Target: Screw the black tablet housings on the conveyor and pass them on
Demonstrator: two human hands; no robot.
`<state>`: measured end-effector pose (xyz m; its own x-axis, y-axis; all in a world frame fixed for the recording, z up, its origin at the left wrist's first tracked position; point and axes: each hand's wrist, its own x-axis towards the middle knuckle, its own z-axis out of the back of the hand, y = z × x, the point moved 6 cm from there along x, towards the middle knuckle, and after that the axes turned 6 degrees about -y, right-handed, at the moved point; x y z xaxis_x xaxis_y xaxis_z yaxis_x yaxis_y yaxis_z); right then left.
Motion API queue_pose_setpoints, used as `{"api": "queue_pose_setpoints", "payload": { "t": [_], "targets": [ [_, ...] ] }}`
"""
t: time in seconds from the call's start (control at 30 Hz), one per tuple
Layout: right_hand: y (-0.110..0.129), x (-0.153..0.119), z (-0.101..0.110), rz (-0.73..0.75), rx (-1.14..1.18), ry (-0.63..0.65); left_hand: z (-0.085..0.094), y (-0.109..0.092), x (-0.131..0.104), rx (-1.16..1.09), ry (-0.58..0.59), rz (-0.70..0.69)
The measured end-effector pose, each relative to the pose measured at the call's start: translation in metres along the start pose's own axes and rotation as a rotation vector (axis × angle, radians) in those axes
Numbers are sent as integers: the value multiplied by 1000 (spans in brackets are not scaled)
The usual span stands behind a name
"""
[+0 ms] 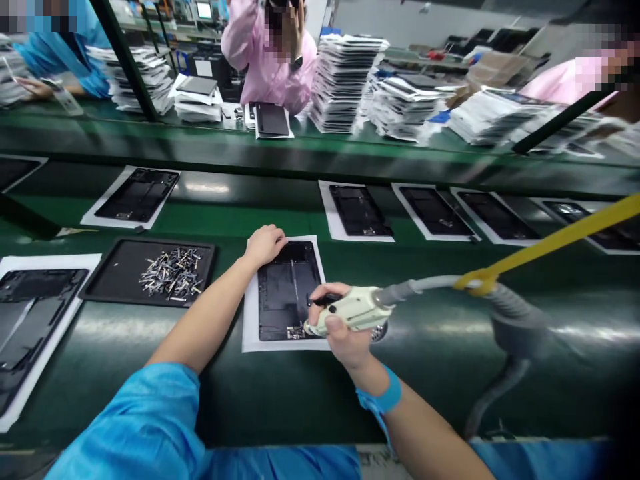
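Observation:
A black tablet housing (280, 293) lies on a white sheet (251, 330) in front of me. My right hand (345, 327) grips a pale green, corded power tool (353, 310), whose tip is at the small metal-coloured part (295, 332) on the housing's near edge. At the far left corner of the housing rests my left hand (265, 245), its fingers bent together over the edge; whether they hold anything is hidden. Left of the housing, a black tray (125, 273) carries a heap of small parts (173, 273).
A yellow strap (555, 243) holds up the tool's grey cable (435, 283) at right. More housings on sheets (360, 210) line the far belt, and another (37, 313) lies at left. Across the bench, people (277, 67) sit by paper stacks (345, 83).

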<state>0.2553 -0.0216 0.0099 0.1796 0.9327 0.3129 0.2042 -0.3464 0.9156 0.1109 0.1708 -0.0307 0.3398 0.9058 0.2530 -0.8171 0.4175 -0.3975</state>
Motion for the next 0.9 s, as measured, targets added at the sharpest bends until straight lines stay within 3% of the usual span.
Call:
{"api": "queue_pose_setpoints", "payload": {
  "t": [0.17, 0.67, 0.77, 0.83, 0.9],
  "targets": [
    [-14, -6, -12, -22, 3, 40, -2, 0, 1, -7, 1, 4],
    [-17, -10, -14, 31, -97, 56, -1, -4, -3, 50, 25, 2],
    [-16, -5, -12, -12, -56, 36, 14, -6, -14, 135, -45, 54],
    [-11, -1, -9, -40, 17, 14, 33, -12, -34, 216, -83, 89],
    [-2, 3, -3, -42, 86, -12, 49, -17, -63, 302, -7, 144]
  ]
}}
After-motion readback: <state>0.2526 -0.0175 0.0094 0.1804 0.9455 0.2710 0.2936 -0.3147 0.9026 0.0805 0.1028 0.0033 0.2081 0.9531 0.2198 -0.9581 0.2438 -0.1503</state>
